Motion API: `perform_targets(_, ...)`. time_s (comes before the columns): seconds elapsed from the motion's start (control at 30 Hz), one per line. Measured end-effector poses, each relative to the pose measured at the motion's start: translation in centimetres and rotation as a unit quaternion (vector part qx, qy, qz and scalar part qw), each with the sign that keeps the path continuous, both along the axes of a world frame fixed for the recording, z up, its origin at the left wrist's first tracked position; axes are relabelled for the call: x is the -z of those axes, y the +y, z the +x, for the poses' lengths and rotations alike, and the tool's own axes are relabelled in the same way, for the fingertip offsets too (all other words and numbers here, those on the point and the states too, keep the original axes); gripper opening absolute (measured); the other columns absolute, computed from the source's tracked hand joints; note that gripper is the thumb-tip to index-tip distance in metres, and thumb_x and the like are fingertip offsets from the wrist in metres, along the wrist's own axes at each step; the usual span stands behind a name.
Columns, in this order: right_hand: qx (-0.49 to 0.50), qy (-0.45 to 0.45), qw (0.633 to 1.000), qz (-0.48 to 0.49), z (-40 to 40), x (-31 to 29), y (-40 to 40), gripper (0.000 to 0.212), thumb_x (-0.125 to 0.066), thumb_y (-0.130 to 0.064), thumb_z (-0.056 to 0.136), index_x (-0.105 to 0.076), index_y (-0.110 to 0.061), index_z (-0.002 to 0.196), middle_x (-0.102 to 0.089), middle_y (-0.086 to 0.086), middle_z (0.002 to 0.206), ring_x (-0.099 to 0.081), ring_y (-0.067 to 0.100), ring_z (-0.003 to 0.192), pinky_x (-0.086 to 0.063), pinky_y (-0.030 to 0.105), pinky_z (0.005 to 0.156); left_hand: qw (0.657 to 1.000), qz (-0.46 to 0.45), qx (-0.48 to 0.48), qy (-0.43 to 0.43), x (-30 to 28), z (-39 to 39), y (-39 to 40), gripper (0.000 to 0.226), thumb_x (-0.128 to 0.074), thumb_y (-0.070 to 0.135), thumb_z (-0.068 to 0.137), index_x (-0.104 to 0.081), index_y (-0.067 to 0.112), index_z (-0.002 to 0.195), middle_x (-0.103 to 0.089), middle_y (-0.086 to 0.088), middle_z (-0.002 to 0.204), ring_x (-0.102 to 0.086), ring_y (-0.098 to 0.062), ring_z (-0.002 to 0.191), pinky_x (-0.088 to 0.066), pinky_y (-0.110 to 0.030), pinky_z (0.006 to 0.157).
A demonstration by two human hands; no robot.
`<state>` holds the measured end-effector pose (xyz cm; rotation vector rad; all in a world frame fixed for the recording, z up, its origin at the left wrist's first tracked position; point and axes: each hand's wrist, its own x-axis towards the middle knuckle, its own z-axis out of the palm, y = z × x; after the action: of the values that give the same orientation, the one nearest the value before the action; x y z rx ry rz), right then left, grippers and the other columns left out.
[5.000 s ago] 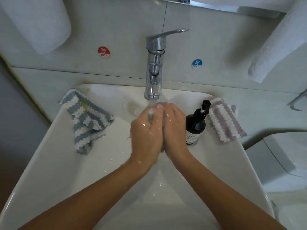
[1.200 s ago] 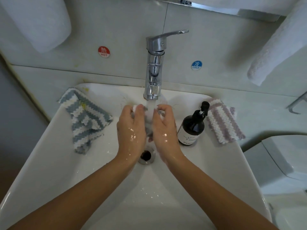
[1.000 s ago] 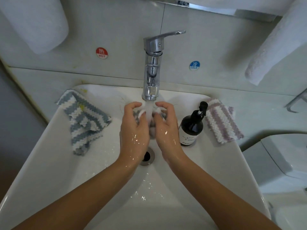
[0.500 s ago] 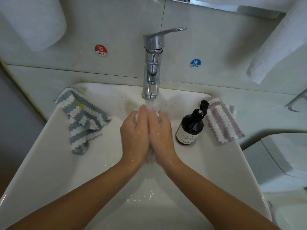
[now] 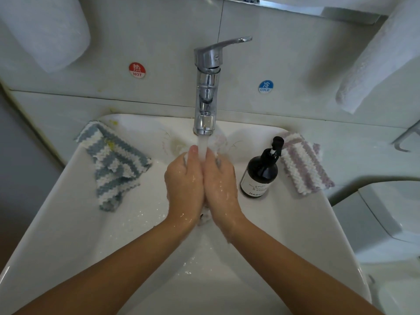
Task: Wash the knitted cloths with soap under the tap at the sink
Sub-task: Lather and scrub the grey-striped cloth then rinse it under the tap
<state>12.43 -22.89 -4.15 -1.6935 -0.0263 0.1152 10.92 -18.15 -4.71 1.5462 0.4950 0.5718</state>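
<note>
You are pressing a cloth (image 5: 203, 218) between your left hand (image 5: 184, 185) and right hand (image 5: 221, 185) mid-frame, under the tap (image 5: 205, 87); both are grasping it. Squeezing hard there risks splashing beyond the sink (image 5: 68, 223).

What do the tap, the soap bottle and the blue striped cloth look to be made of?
Tap: polished chrome-look metal, mirror reflections. Soap bottle: glossy dark glass or plastic, cannot tell which; black pump. Blue striped cloth: soft knitted yarn, ridged stitches, fuzzy edges.
</note>
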Motion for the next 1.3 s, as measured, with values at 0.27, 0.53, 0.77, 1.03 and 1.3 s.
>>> perform_targets(0.27,-0.09,0.041,0.991,-0.09,0.6,-0.3,-0.6,0.051,-0.033,-0.074,0.085,-0.06,-0.035,0.102,-0.069,-0.009,0.097,-0.065,0.012,0.095,-0.051,0.044,0.091,0.997,0.013,-0.014,-0.071,0.0,0.2,0.5,0.028,-0.042,0.023,0.103,-0.052,0.02,0.077,-0.057,0.017,0.059,-0.053,0.001,0.056,-0.041,-0.012,0.054)
perform_targets(0.53,-0.126,0.06,0.989,-0.057,0.8,-0.5,-1.2,0.043,-0.041,-0.067,0.089,-0.05,-0.035,0.116,-0.069,-0.001,0.107,-0.068,0.017,0.092,-0.061,0.037,0.069,0.995,0.043,-0.008,-0.091,-0.5,0.2,0.8,0.01,-0.046,0.007,0.1,-0.051,0.015,0.097,-0.055,0.011,0.085,-0.056,0.01,0.076,-0.044,-0.008,0.066)
perform_targets(0.77,-0.032,0.038,0.992,0.119,1.3,-1.0,-1.8,0.023,-0.045,-0.006,0.092,-0.054,-0.023,0.106,-0.064,0.005,0.092,-0.065,0.016,0.082,-0.056,0.026,0.062,0.996,-0.051,0.078,-0.01,0.3,0.3,0.2,0.02,-0.047,0.025,0.097,-0.05,0.033,0.115,-0.065,0.006,0.101,-0.066,-0.009,0.089,-0.058,-0.033,0.077)
perform_targets(1.03,0.017,0.006,0.999,0.034,1.1,0.5,-0.6,0.037,-0.042,-0.06,0.093,-0.057,-0.028,0.084,-0.067,-0.003,0.078,-0.067,0.016,0.081,-0.055,0.039,0.073,0.996,-0.014,0.069,0.049,0.3,-0.4,-0.3,0.024,-0.04,0.06,0.095,-0.052,0.04,0.094,-0.069,0.013,0.078,-0.067,0.0,0.075,-0.056,-0.035,0.077)
perform_targets(1.3,0.01,0.004,0.998,-0.065,1.0,0.9,0.4,0.036,-0.041,-0.036,0.099,-0.058,-0.014,0.076,-0.065,0.006,0.077,-0.066,0.024,0.081,-0.054,0.05,0.078,0.999,0.012,0.026,0.029,0.9,-0.2,0.4,0.034,-0.046,0.037,0.1,-0.065,0.018,0.078,-0.066,0.004,0.066,-0.065,-0.007,0.063,-0.048,-0.02,0.06)
